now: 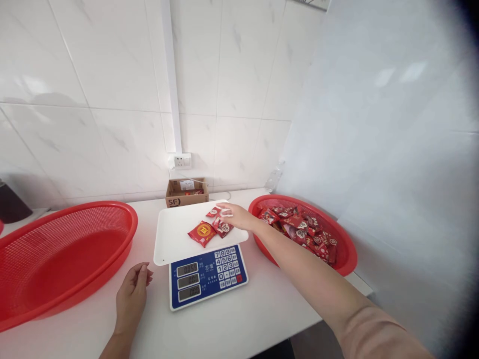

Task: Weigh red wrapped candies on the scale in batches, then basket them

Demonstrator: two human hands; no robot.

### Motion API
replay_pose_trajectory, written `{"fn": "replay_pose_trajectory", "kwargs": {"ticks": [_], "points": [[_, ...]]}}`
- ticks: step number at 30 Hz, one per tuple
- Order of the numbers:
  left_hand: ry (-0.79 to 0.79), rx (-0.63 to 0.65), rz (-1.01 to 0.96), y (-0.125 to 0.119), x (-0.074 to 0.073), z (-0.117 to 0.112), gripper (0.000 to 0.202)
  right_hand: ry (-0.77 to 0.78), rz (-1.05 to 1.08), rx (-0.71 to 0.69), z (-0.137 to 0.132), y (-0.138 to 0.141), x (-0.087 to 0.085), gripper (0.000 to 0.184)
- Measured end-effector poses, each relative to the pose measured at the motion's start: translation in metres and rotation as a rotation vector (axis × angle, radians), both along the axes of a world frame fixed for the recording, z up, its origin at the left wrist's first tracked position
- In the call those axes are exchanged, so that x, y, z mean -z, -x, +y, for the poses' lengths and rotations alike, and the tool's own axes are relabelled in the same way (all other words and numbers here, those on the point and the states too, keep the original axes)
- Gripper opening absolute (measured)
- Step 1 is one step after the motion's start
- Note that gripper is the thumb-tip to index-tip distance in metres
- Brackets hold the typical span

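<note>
A blue digital scale (pixel 209 276) with a white weighing tray (pixel 175 234) stands on the white table. Three red snack packets (pixel 204 233) lie on the tray. My right hand (pixel 237 215) reaches over the tray's far right corner, fingers stretched out flat beside the farthest packet (pixel 214 212), holding nothing that I can see. My left hand (pixel 131 296) rests on the table left of the scale with its fingers loosely curled, empty.
A red basket (pixel 346 249) with several red packets sits at the right. A large empty red mesh basket (pixel 67 249) is at the left. A small cardboard box (pixel 186 192) stands against the tiled wall under a socket (pixel 180 160).
</note>
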State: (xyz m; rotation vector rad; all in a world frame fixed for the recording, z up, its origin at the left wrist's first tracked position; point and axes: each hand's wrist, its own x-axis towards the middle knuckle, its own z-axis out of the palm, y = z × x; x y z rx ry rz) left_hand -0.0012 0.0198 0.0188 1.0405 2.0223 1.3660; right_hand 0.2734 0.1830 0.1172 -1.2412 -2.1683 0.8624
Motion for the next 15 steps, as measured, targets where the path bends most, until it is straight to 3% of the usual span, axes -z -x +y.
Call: {"fn": "replay_pose_trajectory", "kwargs": {"ticks": [4, 8, 12, 15], "points": [[-0.025, -0.011, 0.009, 0.002, 0.002, 0.000, 0.040, -0.128, -0.091, 0.136, -0.001, -0.014, -0.003, 0.041], [-0.050, -0.010, 0.036, 0.003, 0.005, 0.001, 0.039, -0.202, -0.253, 0.266, -0.005, -0.060, -0.005, 0.026], [-0.024, -0.005, 0.071, 0.005, 0.011, 0.003, 0.039, -0.047, -0.522, 0.329, -0.013, -0.117, -0.001, 0.019], [-0.023, 0.007, 0.063, 0.006, 0.016, 0.007, 0.041, 0.082, -0.572, 0.294, -0.022, -0.144, 0.007, 0.011]]}}
